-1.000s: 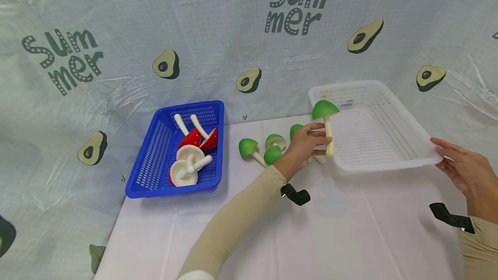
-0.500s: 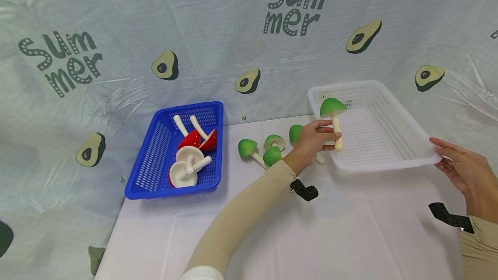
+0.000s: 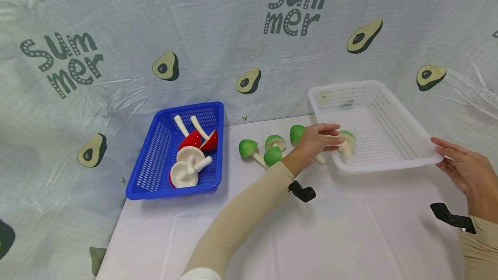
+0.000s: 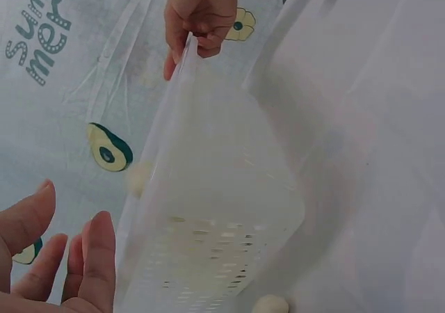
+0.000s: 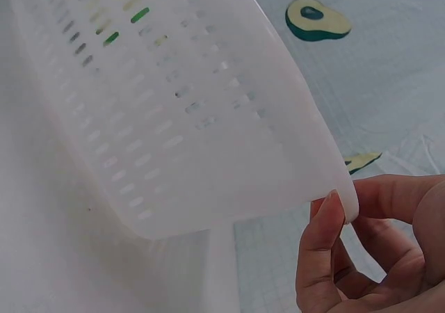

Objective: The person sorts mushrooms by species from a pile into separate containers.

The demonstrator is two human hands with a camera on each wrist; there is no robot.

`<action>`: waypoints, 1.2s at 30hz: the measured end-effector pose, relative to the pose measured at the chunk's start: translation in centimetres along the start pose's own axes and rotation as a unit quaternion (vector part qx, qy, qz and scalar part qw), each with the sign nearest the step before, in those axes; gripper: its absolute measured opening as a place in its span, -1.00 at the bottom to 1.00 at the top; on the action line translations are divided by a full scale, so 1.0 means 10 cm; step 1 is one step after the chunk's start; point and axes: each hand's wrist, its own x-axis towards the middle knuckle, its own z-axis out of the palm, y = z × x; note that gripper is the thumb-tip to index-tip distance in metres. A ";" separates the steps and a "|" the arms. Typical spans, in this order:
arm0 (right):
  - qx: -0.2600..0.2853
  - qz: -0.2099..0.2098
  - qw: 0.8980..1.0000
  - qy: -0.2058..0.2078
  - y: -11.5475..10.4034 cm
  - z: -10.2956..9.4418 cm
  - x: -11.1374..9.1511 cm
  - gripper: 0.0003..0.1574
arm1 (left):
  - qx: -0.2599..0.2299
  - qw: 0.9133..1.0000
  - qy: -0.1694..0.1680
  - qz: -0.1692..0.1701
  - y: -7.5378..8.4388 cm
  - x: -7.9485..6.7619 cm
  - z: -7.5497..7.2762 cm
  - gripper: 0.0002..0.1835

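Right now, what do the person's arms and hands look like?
Both arms have plain, wrinkly beige sleeves, with something white showing low on the left one. A curved black piece sticks out near each wrist. The left hand and right hand wear no gloves, and I see no rings on the fingers.

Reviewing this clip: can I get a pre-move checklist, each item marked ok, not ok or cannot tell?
1. Left hand free: ok, holding nothing.
2. Right hand on the white basket: ok, pinching its corner.
3. Green mushroom inside the white basket: ok, though blurred.
4. The white basket flat on the table: cannot tell.
5. Red mushrooms inside the blue basket: ok.
6. Other green mushrooms off the table: not ok, several lie there.
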 end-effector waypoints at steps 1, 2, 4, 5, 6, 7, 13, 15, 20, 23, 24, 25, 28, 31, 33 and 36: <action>0.002 0.001 1.000 0.001 0.00 0.00 0.00 -0.82 | 0.002 1.000 -0.008 -0.001 0.01 -0.01 -0.02 -0.59; 0.004 0.001 1.000 0.002 0.00 0.00 0.00 -0.82 | 0.003 1.000 -0.016 -0.001 0.01 -0.02 -0.04 -0.60; 0.007 0.001 1.000 0.002 0.00 0.00 -0.01 -0.82 | 0.005 1.000 -0.030 -0.005 0.03 -0.06 -0.10 -0.63; 0.008 0.001 1.000 0.002 0.00 0.00 -0.01 -0.82 | 0.007 0.999 -0.038 -0.007 0.03 -0.08 -0.13 -0.63; 0.010 0.000 1.000 0.001 0.01 0.00 -0.01 -0.82 | 0.013 0.999 -0.048 -0.008 0.03 -0.10 -0.17 -0.62; 0.010 0.000 1.000 0.000 0.01 0.00 -0.01 -0.82 | 0.020 0.998 -0.058 -0.009 0.04 -0.13 -0.22 -0.62; 0.008 -0.001 1.000 -0.002 0.01 -0.02 -0.01 -0.83 | 0.049 0.996 -0.079 -0.011 0.07 -0.34 -0.52 -0.61; 0.006 -0.003 1.000 -0.001 0.00 -0.02 -0.01 -0.82 | 0.051 0.996 -0.074 -0.011 0.10 -0.41 -0.63 -0.64; 0.005 -0.006 1.000 0.002 -0.02 -0.01 0.00 -0.81 | 0.064 0.997 -0.046 0.002 0.14 -0.57 -0.91 -0.64; 0.009 -0.006 1.000 0.001 -0.02 -0.01 0.00 -0.81 | 0.066 0.998 -0.018 0.009 0.13 -0.65 -1.07 -0.64; 0.009 -0.007 1.000 0.001 -0.03 -0.01 0.00 -0.80 | 0.064 0.998 -0.010 0.009 0.12 -0.68 -1.12 -0.63; 0.011 -0.006 1.000 0.000 -0.03 -0.01 0.00 -0.80 | 0.063 0.998 -0.003 0.009 0.10 -0.70 -1.17 -0.63; 0.013 -0.005 1.000 0.002 -0.03 -0.03 0.01 -0.80 | 0.061 0.998 0.012 0.006 0.05 -0.77 -1.30 -0.64; 0.015 -0.003 1.000 0.005 -0.02 -0.04 0.01 -0.80 | 0.068 0.997 0.030 0.005 -0.01 -0.85 -1.41 -0.64; 0.015 -0.003 1.000 0.006 -0.02 -0.05 0.01 -0.79 | 0.073 0.996 0.045 0.003 -0.05 -0.89 -1.47 -0.64; 0.017 -0.001 1.000 0.006 -0.01 -0.07 0.02 -0.78 | 0.077 0.995 0.070 0.002 -0.12 -0.95 -1.54 -0.62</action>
